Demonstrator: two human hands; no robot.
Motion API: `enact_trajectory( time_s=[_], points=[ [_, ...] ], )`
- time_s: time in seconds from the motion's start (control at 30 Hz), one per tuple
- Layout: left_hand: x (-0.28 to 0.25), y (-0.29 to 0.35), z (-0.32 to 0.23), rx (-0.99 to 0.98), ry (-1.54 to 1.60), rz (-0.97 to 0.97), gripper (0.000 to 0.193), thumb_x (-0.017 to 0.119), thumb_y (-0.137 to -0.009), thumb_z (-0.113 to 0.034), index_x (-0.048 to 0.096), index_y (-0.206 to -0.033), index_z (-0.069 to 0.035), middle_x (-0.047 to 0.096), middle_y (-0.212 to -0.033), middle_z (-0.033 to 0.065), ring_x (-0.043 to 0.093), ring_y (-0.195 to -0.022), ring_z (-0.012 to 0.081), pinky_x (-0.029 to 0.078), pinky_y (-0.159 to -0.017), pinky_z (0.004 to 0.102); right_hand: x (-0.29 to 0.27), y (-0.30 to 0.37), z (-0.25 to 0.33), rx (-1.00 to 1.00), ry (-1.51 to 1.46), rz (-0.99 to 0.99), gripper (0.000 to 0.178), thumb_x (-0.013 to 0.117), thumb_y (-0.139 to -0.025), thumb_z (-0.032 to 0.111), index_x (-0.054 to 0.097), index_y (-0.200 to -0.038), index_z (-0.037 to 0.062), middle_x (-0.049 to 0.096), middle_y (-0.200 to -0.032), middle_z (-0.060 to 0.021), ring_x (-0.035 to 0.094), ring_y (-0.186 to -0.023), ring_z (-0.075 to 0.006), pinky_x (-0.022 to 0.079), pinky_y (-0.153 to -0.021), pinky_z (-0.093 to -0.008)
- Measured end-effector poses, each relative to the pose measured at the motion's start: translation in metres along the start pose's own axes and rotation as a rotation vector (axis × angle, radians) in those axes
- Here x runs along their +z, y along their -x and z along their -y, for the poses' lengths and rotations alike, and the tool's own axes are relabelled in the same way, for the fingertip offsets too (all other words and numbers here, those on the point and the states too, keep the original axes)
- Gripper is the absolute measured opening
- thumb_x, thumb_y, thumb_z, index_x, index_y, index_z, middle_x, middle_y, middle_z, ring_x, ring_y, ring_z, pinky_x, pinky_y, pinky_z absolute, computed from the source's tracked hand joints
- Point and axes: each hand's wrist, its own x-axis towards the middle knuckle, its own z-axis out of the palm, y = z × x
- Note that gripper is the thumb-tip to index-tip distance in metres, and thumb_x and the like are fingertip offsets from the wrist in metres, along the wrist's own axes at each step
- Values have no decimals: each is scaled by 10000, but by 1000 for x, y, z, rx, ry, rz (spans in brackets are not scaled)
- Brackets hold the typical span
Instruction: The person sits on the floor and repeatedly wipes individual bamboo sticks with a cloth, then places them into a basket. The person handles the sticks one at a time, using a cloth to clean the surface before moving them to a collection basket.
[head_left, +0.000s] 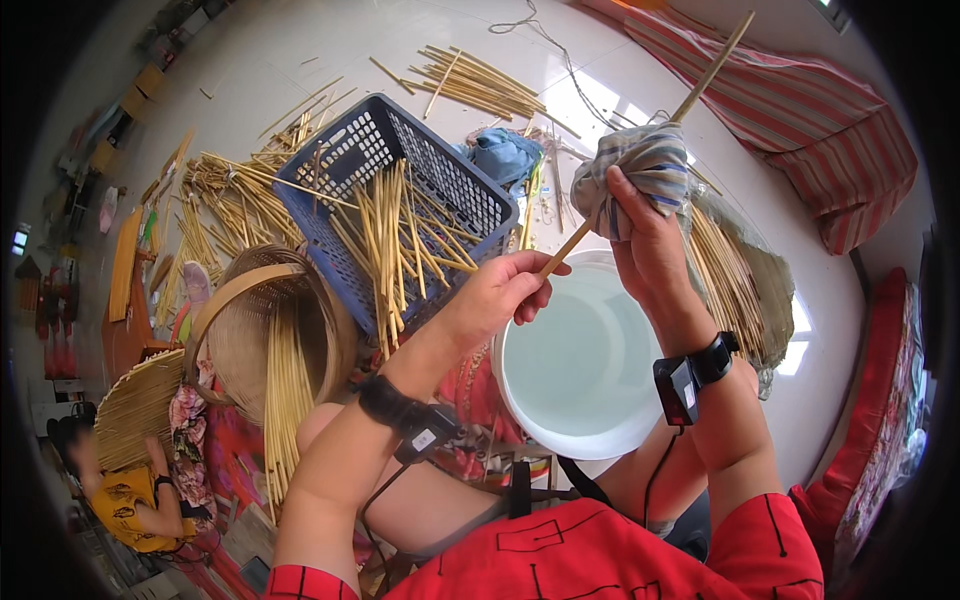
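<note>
No legible text or numbers

Red short-sleeved shirt with black line markings, black wristbands with boxy modules and thin cables

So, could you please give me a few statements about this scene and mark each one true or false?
1. The right hand grips a striped cloth wrapped around a stick. True.
2. The left hand holds nothing. False: it holds the same stick near its lower end.
3. The blue basket has nothing in it. False: many thin sticks lie in it.
4. The white bucket contains liquid. True.
5. The wicker basket stands to the right of the bucket. False: it is to the left.
</note>
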Motion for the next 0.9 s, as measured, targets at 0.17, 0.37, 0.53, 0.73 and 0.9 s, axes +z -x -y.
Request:
enact_trajectory(
  time_s=[0.17,0.37,0.53,0.73,0.9],
  points=[
    [5,0,-3,-21,70,-80,282,422,-889,-120,614,-1053,5,537,-702,-10,436,-537,38,339,-490,158,2,9,-16,129,-75,-16,270,628,-902,188,543,-1117,48,602,-988,-35,592,-922,-140,468,-805,-311],
    [5,0,-3,11,58,-158,251,450,-871,-161,642,-941,-16,513,-623,-27,381,-478,27,280,-446,167,8,12,-19,99,-40,-14,264,630,-902,190,539,-1105,48,604,-978,-41,597,-902,-138,470,-784,-309],
    [5,-1,1,-16,92,-176,230,464,-871,-199,627,-852,-38,485,-601,-35,340,-464,27,242,-436,180,7,14,-19,125,-76,29,322,674,-870,149,555,-1138,17,608,-1051,-48,584,-967,-144,469,-816,-294],
    [5,-1,3,-37,122,-173,223,475,-875,-213,619,-836,-48,480,-598,-31,332,-463,29,234,-431,184,8,14,-20,126,-69,47,326,673,-872,155,551,-1142,19,603,-1045,-42,577,-968,-141,460,-827,-293],
    [7,1,-1,-47,149,-139,234,477,-884,-223,619,-836,-44,490,-601,-23,339,-461,31,238,-427,185,2,11,-20,152,-59,40,335,674,-870,152,545,-1148,17,600,-1052,-47,569,-976,-138,457,-823,-291]
  ],
)
